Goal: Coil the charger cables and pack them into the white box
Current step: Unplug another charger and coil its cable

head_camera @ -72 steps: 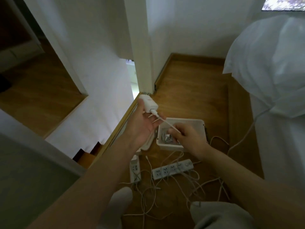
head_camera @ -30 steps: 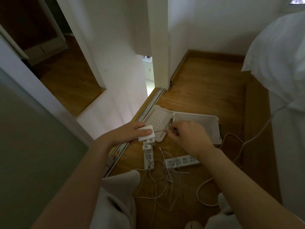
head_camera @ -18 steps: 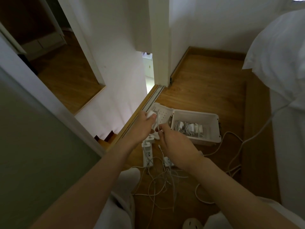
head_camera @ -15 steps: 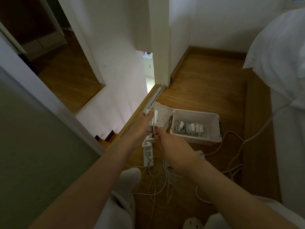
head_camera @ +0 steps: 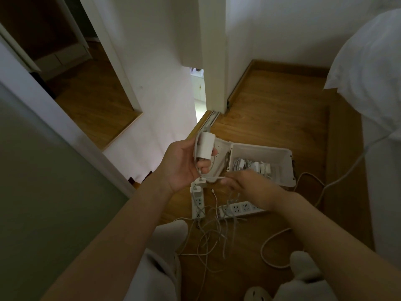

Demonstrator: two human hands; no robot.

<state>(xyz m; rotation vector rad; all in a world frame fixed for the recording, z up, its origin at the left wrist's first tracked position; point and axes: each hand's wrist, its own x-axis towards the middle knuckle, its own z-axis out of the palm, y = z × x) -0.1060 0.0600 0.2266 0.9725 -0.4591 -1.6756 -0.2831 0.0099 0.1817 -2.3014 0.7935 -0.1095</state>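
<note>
My left hand [head_camera: 184, 164] grips a white charger block [head_camera: 205, 146], held upright above the floor. Its thin white cable [head_camera: 211, 178] loops under the block and runs right into my right hand [head_camera: 249, 185], which pinches it. Just behind my hands stands the white box [head_camera: 288, 168] on the wooden floor, its perforated lid [head_camera: 221, 153] hinged open to the left. Several coiled white chargers [head_camera: 251, 167] lie inside the box.
Two white power strips [head_camera: 198, 203] [head_camera: 240, 208] lie on the floor below my hands amid a tangle of loose white cables [head_camera: 214, 237]. A white pillow [head_camera: 368, 61] and bed edge rise at the right. A floor edge with a drop runs at the left.
My left hand raised the charger block and turned it upright. My right hand shifted right, drawing the cable across under the block. The view tilted a little.
</note>
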